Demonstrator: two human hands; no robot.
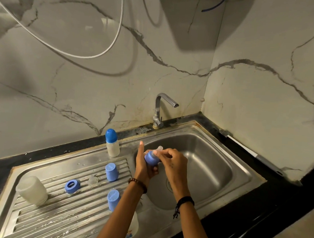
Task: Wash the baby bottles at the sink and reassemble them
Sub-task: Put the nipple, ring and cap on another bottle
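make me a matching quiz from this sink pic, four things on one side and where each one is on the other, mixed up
Things:
1. capped bottle
2. blue ring
3. brush
4. blue collar with teat

Places:
A. on the dark counter along the right wall
B. held in both hands over the basin
C. upright at the back of the drainboard
D. lying on the drainboard ridges, near the overturned clear bottle

Pairs: 1-C, 2-D, 3-A, 4-B
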